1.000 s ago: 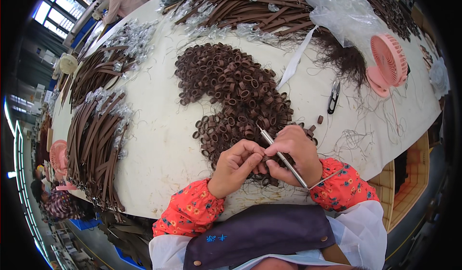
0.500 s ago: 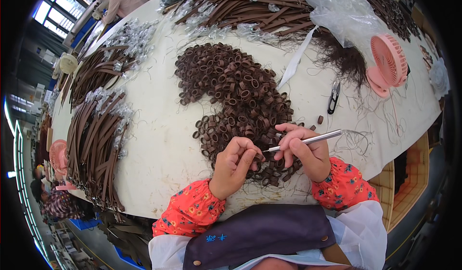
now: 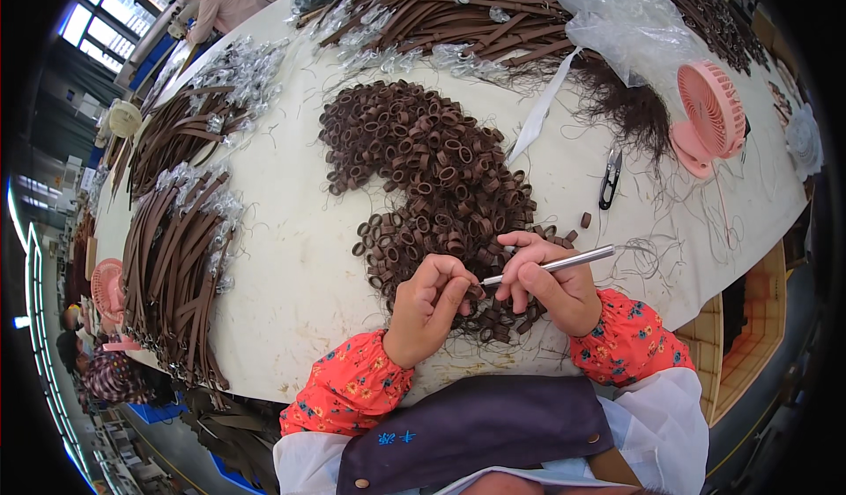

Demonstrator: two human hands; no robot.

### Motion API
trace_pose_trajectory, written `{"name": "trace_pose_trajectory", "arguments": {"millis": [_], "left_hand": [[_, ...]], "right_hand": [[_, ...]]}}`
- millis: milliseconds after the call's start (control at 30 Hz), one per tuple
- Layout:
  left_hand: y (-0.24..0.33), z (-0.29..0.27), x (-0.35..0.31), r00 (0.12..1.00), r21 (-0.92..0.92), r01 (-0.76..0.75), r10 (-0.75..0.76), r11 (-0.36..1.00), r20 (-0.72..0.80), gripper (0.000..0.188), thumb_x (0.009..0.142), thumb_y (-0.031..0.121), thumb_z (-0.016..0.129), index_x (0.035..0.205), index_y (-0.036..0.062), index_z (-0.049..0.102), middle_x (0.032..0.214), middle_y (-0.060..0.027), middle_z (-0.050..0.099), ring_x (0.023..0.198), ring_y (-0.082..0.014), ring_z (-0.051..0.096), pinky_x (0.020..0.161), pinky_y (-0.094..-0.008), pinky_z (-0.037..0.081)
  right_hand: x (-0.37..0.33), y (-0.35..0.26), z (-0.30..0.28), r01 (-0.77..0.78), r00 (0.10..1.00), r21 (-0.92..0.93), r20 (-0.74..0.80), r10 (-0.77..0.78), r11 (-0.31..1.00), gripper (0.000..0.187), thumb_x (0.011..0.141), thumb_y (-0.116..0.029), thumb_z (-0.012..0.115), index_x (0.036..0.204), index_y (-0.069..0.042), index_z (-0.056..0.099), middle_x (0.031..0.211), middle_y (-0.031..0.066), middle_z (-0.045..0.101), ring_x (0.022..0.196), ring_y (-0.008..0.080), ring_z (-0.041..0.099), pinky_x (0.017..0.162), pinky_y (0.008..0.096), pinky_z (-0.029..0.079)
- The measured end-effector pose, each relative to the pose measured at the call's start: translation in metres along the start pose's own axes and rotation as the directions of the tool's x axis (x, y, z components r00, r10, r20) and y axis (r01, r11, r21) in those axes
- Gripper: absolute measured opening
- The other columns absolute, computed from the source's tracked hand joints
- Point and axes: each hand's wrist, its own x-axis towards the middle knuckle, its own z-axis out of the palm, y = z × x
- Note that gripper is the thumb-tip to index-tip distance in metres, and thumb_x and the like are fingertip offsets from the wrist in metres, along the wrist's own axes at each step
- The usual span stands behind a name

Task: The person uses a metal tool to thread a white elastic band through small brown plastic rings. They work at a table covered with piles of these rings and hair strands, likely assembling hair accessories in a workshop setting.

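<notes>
My right hand is closed around a slim silver pen-like tool, its thin tip pointing left. The tip meets the fingertips of my left hand, which pinch a small brown loop mostly hidden by the fingers. Both hands are over the near edge of a large heap of small brown strap loops on the white tabletop. One single brown loop lies apart, right of the heap. Black thread snips rest beyond it.
Brown straps with clear plastic wrapping lie at the left, and more straps at the back. A pink fan stands at right near a plastic bag and loose dark threads. Another person sits at far left.
The silver tool and my right hand have shifted slightly left and down, bringing the tool's tip closer to my left fingertips. The left hand has barely moved.
</notes>
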Motion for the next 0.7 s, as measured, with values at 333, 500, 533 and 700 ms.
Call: {"name": "trace_pose_trajectory", "arguments": {"millis": [333,500,533,700], "left_hand": [[0.001,0.002,-0.001,0.999,0.074,-0.036,0.036,0.997,-0.004,0.009,0.1,0.004,0.049,0.107,-0.0011,0.051,0.092,-0.0077,0.067,0.072,-0.0081,0.06,0.064,-0.021,0.05],[-0.001,0.001,0.002,1.0,-0.205,-0.02,0.022,0.979,0.011,0.017,0.099,0.004,0.051,0.115,-0.0018,0.049,0.099,-0.011,0.066,0.086,-0.0131,0.064,0.07,-0.0239,0.053],[0.0,0.002,0.002,1.0,-0.244,-0.003,0.01,0.97,0.026,0.019,0.099,0.004,0.051,0.117,-0.0014,0.049,0.1,-0.011,0.065,0.087,-0.0138,0.064,0.071,-0.0244,0.053],[0.001,0.008,-0.001,0.996,-0.302,0.034,-0.008,0.953,0.09,0.022,0.097,0.003,0.055,0.119,0.0005,0.052,0.094,-0.0071,0.065,0.08,-0.0102,0.062,0.067,-0.0227,0.051]], "right_hand": [[0.006,-0.001,0.009,0.196,0.977,-0.518,0.03,-0.211,0.833,0.027,0.079,-0.011,0.074,0.102,-0.008,0.06,0.081,0.0023,0.065,0.076,0.0189,0.064,0.087,0.0382,0.045],[-0.002,0.004,0.014,0.083,0.992,-0.465,-0.044,-0.116,0.881,0.036,0.078,-0.002,0.071,0.111,-0.007,0.056,0.086,0.0053,0.063,0.075,0.0171,0.064,0.066,0.0296,0.051],[-0.003,0.005,0.015,0.01,0.994,-0.329,-0.098,-0.044,0.944,0.035,0.08,-0.002,0.07,0.111,-0.006,0.055,0.086,0.0046,0.063,0.075,0.0146,0.063,0.066,0.0279,0.051],[-0.002,0.004,0.016,-0.175,0.971,0.147,-0.138,0.195,0.974,0.032,0.087,-0.001,0.065,0.116,-0.004,0.051,0.095,0.0031,0.06,0.087,0.0072,0.059,0.073,0.0221,0.05]]}}
